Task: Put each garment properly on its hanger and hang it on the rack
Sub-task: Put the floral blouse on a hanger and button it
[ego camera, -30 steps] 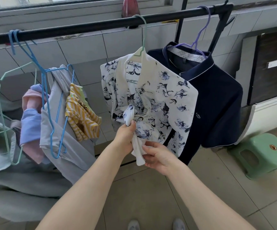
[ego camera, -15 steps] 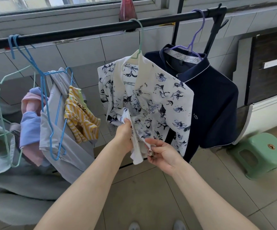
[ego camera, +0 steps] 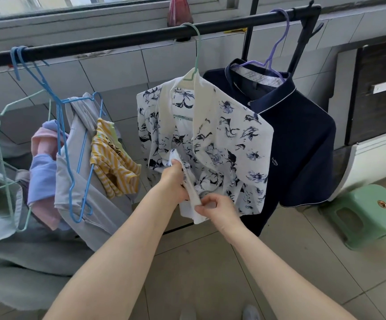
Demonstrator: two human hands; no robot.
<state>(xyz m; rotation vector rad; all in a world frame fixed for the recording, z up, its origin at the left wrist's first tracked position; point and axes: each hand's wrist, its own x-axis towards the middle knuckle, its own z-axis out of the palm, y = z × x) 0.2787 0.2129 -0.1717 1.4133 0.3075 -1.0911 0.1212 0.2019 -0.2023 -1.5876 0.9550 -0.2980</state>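
A white top with a dark blue flower print (ego camera: 224, 139) hangs on a pale green hanger (ego camera: 196, 49) from the black rack bar (ego camera: 122, 41). My left hand (ego camera: 175, 181) grips the top's lower front edge beside its zipper. My right hand (ego camera: 215, 204) pinches the bottom end of the white zipper strip. To the right a navy polo shirt (ego camera: 303, 144) hangs on a purple hanger (ego camera: 277, 42). At the left, blue wire hangers (ego camera: 76, 158) hook on the bar among a grey garment (ego camera: 81, 181), a yellow striped piece (ego camera: 113, 167) and a pink and lilac one (ego camera: 41, 176).
A green plastic stool (ego camera: 367, 213) stands on the tiled floor at the right. A dark cabinet (ego camera: 381, 88) and a white curved panel (ego camera: 372, 160) sit behind it. The tiled wall and window ledge with a red object (ego camera: 179, 10) lie behind the bar. More pale green hangers (ego camera: 0, 139) hang far left.
Both hands have moved along the flowered top's front: the bunched hem is now spread, with the zipper strip drawn out between my left hand above and my right hand below.
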